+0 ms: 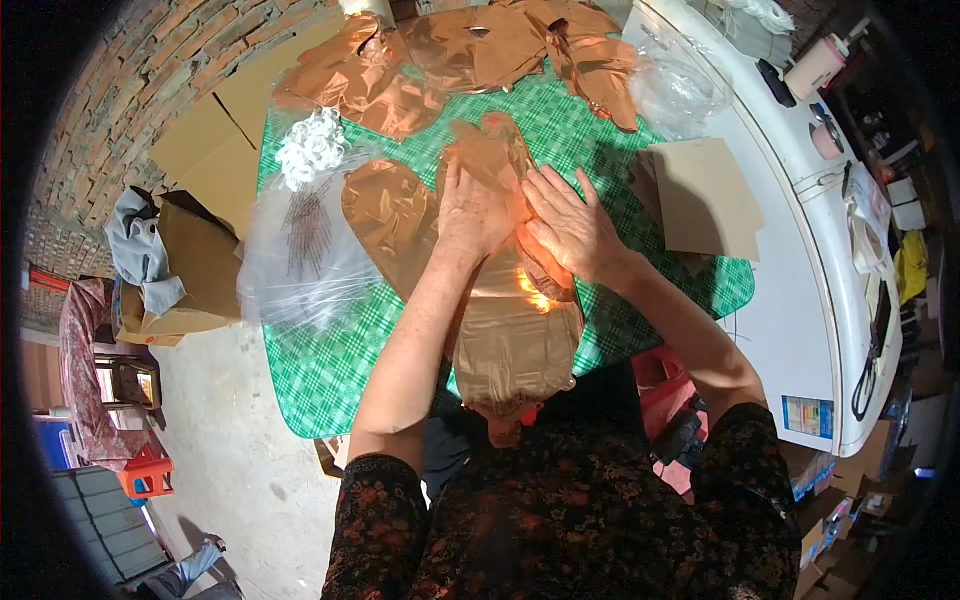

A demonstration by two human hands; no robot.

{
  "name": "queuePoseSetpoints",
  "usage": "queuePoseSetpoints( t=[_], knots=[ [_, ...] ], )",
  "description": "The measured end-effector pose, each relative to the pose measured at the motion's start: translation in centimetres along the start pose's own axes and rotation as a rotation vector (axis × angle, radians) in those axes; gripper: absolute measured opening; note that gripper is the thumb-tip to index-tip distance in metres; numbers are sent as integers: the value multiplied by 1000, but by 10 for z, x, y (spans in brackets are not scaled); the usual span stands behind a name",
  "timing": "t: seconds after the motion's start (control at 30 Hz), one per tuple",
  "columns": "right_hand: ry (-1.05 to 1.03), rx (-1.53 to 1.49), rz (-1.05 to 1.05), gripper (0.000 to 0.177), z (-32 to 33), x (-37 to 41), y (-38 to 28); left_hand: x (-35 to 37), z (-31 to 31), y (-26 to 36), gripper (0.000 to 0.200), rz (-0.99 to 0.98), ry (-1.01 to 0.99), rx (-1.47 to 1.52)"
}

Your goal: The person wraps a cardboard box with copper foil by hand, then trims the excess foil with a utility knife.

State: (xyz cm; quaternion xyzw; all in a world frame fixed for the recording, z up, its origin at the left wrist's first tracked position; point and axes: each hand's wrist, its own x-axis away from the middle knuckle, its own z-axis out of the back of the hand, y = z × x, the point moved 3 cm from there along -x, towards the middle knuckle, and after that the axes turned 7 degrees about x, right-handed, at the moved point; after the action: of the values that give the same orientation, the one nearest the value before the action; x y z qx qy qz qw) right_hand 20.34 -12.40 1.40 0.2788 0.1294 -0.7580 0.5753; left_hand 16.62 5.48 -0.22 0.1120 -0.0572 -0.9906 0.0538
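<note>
A deflated copper-coloured foil balloon [515,345] lies on the green checked tablecloth [325,385], its lower end hanging towards my body. My left hand [475,212] rests flat on its upper part, fingers stretched forward. Against the balloon's right side lies my right hand [575,222], fingers extended and thumb apart, slanting in towards the left one. A rounded foil lobe [385,205] spreads out left of my left hand. The foil is creased and shiny, with a bright glint below my right hand.
More copper foil balloons [480,55] are heaped at the table's far edge. Left are a clear plastic bag [300,265] and a bunch of white rings [310,148]; right, brown card sheets [705,200] and clear plastic [680,95]. A white appliance [790,330] stands beyond.
</note>
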Motion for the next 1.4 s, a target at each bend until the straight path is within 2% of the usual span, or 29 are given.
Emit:
queuePoseSetpoints(
  t=[0.13, 0.33, 0.43, 0.53, 0.73, 0.87, 1.03, 1.2, 1.3, 1.4],
  knots=[
    [-8, -27, -5, 53, -2, 0, 1, 0, -10, -5, 67, -62, 90, 13],
    [-36, -53, -11, 54, 2, -2, -2, 8, 11, -1, 61, -93, 49, 138],
    [-21, -63, 16, 56, -1, -1, -1, 9, -5, -4, 63, -30, 112, 37],
    [-24, -106, 18, 57, -2, -2, 1, 6, -13, -10, 66, -55, 269, 186],
    [-19, -103, 32, 56, -8, 1, 2, 6, -5, -8, 68, -63, 365, 386],
    [-23, -86, 37, 54, -9, 1, 2, 4, 2, -7, 65, -10, 394, 391],
    [-70, -80, -26, 57, -15, 3, 4, 3, 45, -5, 55, 35, 499, 421],
    [-234, -42, -77, 64, -22, 4, 4, -1, 110, 5, 40, -104, 720, 436],
    [-190, -72, -69, 66, -18, 1, 3, -4, 103, 28, 40, -278, 410, 446],
    [-291, -76, -101, 66, -14, 1, 2, -6, 61, 26, 40, -335, 260, 326]
  ],
)
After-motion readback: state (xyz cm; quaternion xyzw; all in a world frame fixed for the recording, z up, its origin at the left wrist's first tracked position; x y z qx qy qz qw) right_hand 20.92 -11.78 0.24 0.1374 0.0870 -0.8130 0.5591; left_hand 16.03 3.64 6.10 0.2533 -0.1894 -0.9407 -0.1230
